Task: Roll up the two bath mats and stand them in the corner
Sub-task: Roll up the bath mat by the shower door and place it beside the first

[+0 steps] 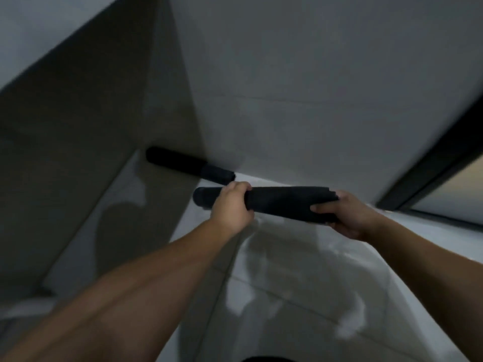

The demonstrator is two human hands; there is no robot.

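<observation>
Held mat (282, 202): dark bath mat, rolled up and carried roughly level above the floor (287, 283). It is near the foot of the far wall (287, 100) and some way right of the corner (194, 113).
Left hand (231, 205): wrapped over the roll toward its left end, fingers curled tight round the top. A short stub of roll pokes out beyond it.
Right hand (347, 218): clamped on the right end, thumb lying along the near side, fingers cupped underneath and behind.
Second mat (188, 165): same dark colour, rolled, sitting in the far left corner and touching the far wall. The view is tilted and smeared, so I cannot tell whether it stands or lies.
Weight: looks light to me; it sits easily across two hands.
Stiffness: soft fabric that seems firm only because it is wound tight. I see no sag between the hands.
Weak spot: the layers show stepped at the right end, so the outer flap would probably spring loose if the grip eased.
Floor: glossy and pale, so I'd guess the bottom of the roll could skid when set down.
Where to hold: I'd take it round the body with the loose flap pinned under the fingers. One hand would then shift to the top as the lower end goes down.
Stage: one mat in the corner; this one is rolled but not yet placed beside it.
</observation>
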